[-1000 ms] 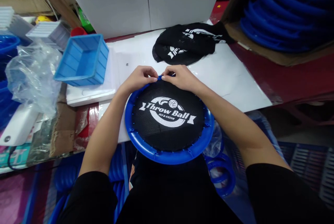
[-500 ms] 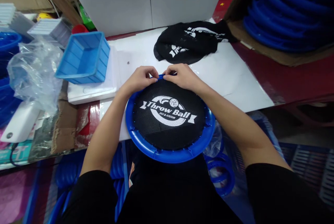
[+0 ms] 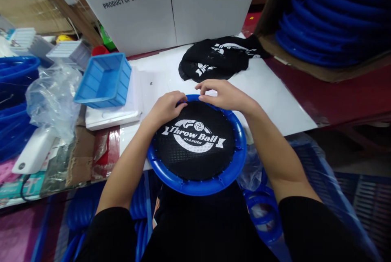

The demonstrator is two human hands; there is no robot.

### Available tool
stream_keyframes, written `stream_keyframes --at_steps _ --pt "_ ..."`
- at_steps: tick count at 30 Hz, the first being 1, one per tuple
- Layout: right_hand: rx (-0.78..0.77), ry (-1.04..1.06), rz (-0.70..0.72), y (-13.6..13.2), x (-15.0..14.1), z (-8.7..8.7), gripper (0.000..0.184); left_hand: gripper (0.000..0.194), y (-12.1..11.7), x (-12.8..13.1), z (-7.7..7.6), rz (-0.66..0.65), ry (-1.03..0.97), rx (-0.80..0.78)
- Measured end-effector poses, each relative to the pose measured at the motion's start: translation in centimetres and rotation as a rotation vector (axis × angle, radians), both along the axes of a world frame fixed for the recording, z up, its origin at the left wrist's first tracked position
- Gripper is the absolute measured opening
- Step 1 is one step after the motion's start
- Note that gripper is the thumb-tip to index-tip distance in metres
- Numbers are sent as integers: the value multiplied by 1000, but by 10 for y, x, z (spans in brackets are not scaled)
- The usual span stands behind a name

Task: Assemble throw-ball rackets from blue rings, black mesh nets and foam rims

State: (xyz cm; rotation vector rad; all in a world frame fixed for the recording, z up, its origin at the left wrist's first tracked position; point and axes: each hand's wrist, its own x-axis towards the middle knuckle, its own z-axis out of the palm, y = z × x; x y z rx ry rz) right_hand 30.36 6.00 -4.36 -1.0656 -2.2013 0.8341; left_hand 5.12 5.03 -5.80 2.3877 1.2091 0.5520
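Observation:
A blue plastic ring (image 3: pixel 200 188) lies at the table's near edge, overhanging toward my body. Black mesh (image 3: pixel 189 166) printed "Throw Ball" in white spans its inside, with small pegs showing around the inner edge. My left hand (image 3: pixel 167 109) holds the ring's far left rim, thumb on the mesh side and fingers curled over the outside. My right hand (image 3: pixel 224 95) hovers at the far rim, its thumb and forefinger apart and nothing visible between them. Beyond the hands, more printed black mesh pieces (image 3: pixel 210 64) lie in a loose pile.
A light blue bin (image 3: pixel 105 82) sits on a white slab at left, beside crumpled clear plastic (image 3: pixel 53 99) and a white device (image 3: pixel 35 152). A big white carton (image 3: pixel 146 21) stands behind. Stacked blue rings (image 3: pixel 324 29) fill a box at right.
My right hand has lifted off the far rim and its fingers have spread. My left hand has stayed on the rim. The view has tilted up slightly, showing more of the carton.

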Motion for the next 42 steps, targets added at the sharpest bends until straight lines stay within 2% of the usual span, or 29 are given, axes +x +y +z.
stream_keyframes --at_steps 3,5,7,9,13,19,22,24,26,28,32,39,42 --pt "3 -105 45 0 11 3 17 10 -2 -10 8 133 76 -6" --pt "-5 -150 45 2 12 0 15 16 -5 -19 15 184 127 -29" --pt "-9 -164 79 2 10 -3 14 21 -11 -28 23 142 171 -67" --pt "-1 -171 148 2 8 -4 14 27 -17 -32 28 23 207 -87" --pt "60 -200 240 2 6 -9 15 38 -24 -24 29 -184 256 -14" --pt "84 -317 354 1 -1 -18 44 47 -24 -12 24 -181 409 25" --pt "68 -332 384 -3 -6 -13 43 49 -26 -14 25 -172 440 -17" --pt "20 -320 387 -4 -8 -10 34 44 -26 -17 27 -172 401 -74" --pt "-39 -278 382 -4 -9 -9 26 31 -23 -20 28 -171 321 -138" --pt "-88 -218 372 -2 -9 -10 23 19 -19 -23 28 -156 229 -177" --pt "-158 -117 334 4 -9 -12 22 12 -10 -26 26 -85 48 -178" --pt "-315 -22 293 13 -4 -7 30 15 0 -27 14 28 -101 -248" --pt "-313 -37 299 15 -2 -8 29 17 3 -27 11 43 -118 -279"
